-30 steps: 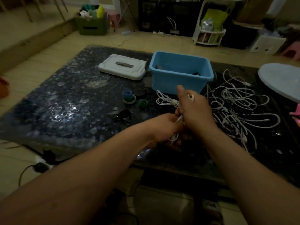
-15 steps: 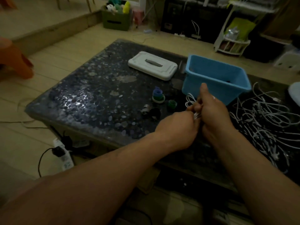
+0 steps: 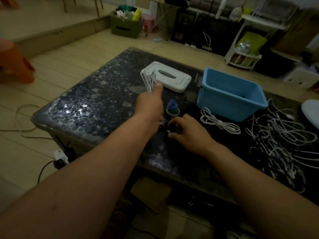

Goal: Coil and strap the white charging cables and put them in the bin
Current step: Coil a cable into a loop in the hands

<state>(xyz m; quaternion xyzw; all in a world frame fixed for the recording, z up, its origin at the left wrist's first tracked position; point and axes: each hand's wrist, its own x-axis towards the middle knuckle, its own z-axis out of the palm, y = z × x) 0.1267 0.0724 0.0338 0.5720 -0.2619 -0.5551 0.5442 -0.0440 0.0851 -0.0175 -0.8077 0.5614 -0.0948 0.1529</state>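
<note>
The left hand [image 3: 149, 105] is up over the table, and its fingers and thumb are wrapped round a bunch of white cable loops [image 3: 149, 80]. The loops stick up out of the fist, in front of the white lid [image 3: 170, 78]. The right hand [image 3: 189, 132] is low, next to the left wrist. Its fingers are bent down over some small dark things [image 3: 164, 127] on the table, but it is too dark there to tell if it holds one. Just behind the two hands stands a little stack of blue and green strap rolls [image 3: 172, 107]. To the right of that lies one white cable [image 3: 219, 122], all looped up with a band round its middle. It lies on the table right in front of the blue bin [image 3: 224, 104]. The bin is open on top, and the lid lies flat to its left. Further right is a big messy pile of loose white cables [image 3: 284, 140]. All of this sits on a dark shiny table [image 3: 89, 107] with pale spots. On the floor to the left are a white power strip [image 3: 60, 156] and an orange stool [image 3: 16, 66].
</note>
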